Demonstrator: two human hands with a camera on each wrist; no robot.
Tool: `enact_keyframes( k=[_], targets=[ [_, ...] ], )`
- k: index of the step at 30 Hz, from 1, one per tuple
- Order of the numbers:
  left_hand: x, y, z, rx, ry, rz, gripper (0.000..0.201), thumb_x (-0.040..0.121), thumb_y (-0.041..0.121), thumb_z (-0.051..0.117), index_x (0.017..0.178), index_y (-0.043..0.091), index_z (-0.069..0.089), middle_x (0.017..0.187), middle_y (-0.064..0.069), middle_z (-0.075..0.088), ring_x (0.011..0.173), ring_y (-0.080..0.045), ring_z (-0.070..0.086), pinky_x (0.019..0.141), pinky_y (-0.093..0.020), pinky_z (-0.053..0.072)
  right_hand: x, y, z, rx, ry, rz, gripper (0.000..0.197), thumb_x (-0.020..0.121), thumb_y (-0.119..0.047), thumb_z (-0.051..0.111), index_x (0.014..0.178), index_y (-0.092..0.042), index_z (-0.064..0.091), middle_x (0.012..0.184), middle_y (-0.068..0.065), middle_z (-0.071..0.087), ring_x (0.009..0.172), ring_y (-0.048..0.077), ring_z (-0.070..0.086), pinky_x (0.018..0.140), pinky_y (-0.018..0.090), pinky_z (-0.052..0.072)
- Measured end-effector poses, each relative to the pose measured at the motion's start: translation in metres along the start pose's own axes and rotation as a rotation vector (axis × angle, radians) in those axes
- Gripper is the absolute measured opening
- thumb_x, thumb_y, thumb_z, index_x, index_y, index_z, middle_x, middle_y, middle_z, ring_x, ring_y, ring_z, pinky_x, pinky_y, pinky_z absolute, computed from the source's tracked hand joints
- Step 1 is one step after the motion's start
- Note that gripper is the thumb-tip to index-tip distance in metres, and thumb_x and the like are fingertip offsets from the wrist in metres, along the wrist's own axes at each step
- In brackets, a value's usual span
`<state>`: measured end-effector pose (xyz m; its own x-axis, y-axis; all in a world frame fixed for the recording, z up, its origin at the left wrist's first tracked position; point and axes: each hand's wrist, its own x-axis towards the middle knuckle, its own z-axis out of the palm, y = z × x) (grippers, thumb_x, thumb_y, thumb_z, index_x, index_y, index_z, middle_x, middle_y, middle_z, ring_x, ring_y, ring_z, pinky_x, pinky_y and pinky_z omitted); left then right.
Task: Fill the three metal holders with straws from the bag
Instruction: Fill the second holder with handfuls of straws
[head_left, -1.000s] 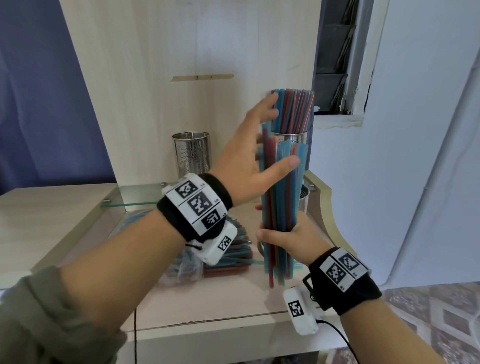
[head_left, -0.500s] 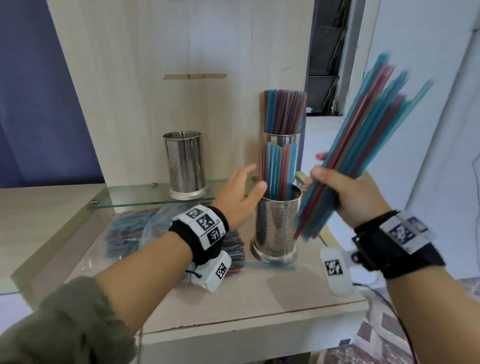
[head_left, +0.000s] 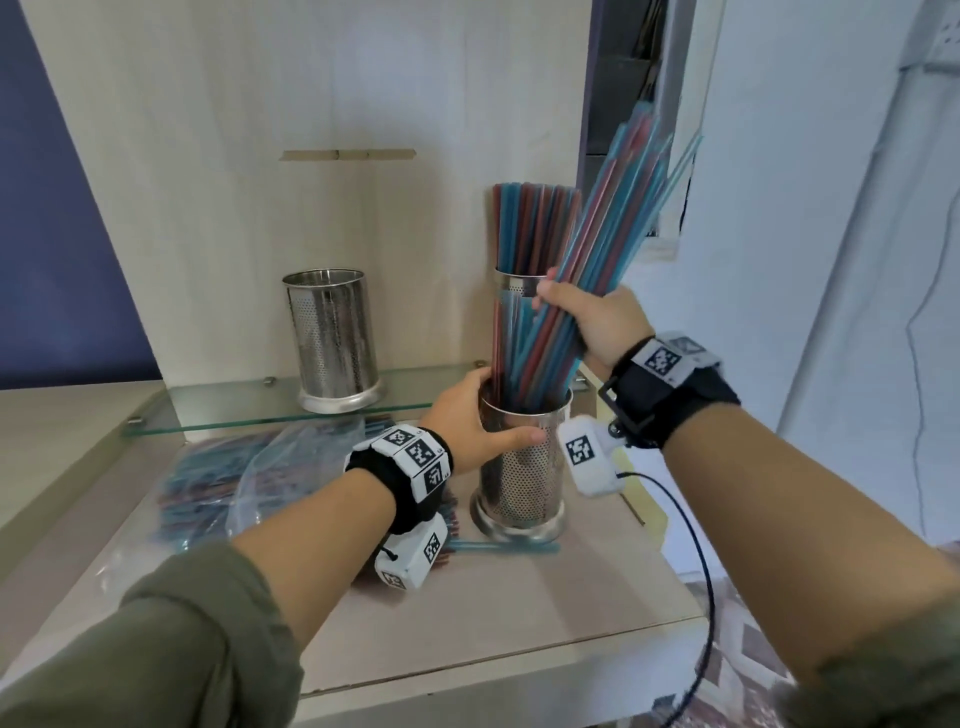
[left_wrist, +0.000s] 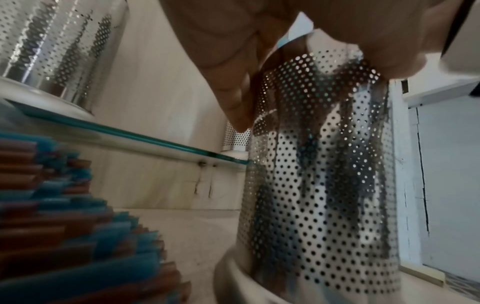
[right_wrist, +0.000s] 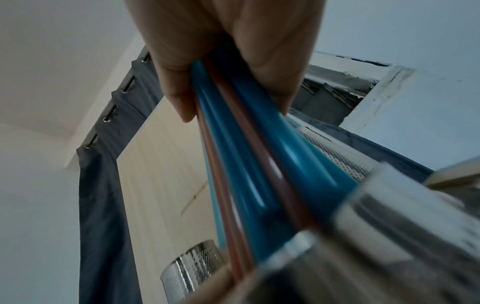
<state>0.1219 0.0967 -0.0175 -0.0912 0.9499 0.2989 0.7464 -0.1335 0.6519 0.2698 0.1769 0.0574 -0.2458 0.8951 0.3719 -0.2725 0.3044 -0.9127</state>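
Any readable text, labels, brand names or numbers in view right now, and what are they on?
No readable words, brands or numbers show in any view.
Left hand wristband: black-and-white square marker patterns only; tiny marks beside them are too small to read.
Right hand wristband: marker patterns only, no text.
Front metal holder: plain perforated steel, no label visible.
Straw bag: no print visible.

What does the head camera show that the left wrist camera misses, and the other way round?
Only the head view shows the right hand gripping a tilted bundle of straws entering the front holder, plus one loose straw on the table. Only the left wrist view shows straw shadows through the perforated wall and the cut ends of the bagged straws. Both show the left hand gripping that holder, the glass shelf and the empty holder.
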Motion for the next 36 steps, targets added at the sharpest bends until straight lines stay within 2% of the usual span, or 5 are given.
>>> enact_keyframes(
  k=[7,11,17,28,36],
  targets=[
    [-0.002,-0.010,0.007,-0.102,0.000,0.026,0.094,0.070,0.046,0.080,0.146,0.021,0.030,0.121,0.017,0.051,0.109,0.002,0.048,0.084,-0.002,0.037,-0.016,0.044,0.002,-0.159,-0.029,0.039,0.011,0.075,-0.024,0.078,0.083,-0.018,0.074,0.083,0.006,0.076,0.083,0.023,0.073,0.086,0.046,0.057],
    [-0.002,-0.017,0.011,-0.127,0.000,0.025,0.103,0.063,0.060,0.078,0.147,0.024,0.028,0.134,0.008,0.053,0.122,-0.007,0.050,0.102,-0.024,0.041,-0.014,0.045,0.002,-0.277,-0.007,0.019,0.016,0.067,-0.035,0.077,0.077,-0.022,0.075,0.082,0.002,0.076,0.082,0.020,0.073,0.086,0.046,0.057],
    [-0.004,-0.019,0.012,-0.140,0.009,0.031,0.101,0.066,0.056,0.079,0.147,0.024,0.027,0.134,0.010,0.052,0.119,-0.004,0.049,0.100,-0.023,0.040,-0.008,0.051,0.005,-0.489,0.009,0.039,0.053,0.050,-0.055,0.075,0.093,-0.024,0.071,0.083,-0.004,0.074,0.078,0.015,0.072,0.076,0.041,0.060],
    [-0.010,-0.017,0.010,-0.136,-0.002,0.058,0.097,0.070,0.053,0.078,0.147,0.024,0.027,0.127,0.016,0.050,0.112,0.002,0.046,0.086,-0.006,0.033,-0.032,0.041,0.013,-0.328,0.102,-0.190,0.064,0.072,-0.021,0.084,0.124,-0.017,0.046,0.108,-0.007,0.064,0.099,0.007,0.065,0.086,0.031,0.057],
    [-0.012,-0.016,0.009,-0.152,-0.006,0.071,0.090,0.070,0.052,0.078,0.142,0.022,0.033,0.125,0.016,0.051,0.117,-0.002,0.049,0.097,-0.019,0.041,-0.020,0.023,0.010,-0.336,0.124,-0.346,0.084,0.075,-0.023,0.082,0.142,-0.014,0.032,0.128,-0.003,0.054,0.117,0.007,0.057,0.098,0.031,0.051]
  ],
)
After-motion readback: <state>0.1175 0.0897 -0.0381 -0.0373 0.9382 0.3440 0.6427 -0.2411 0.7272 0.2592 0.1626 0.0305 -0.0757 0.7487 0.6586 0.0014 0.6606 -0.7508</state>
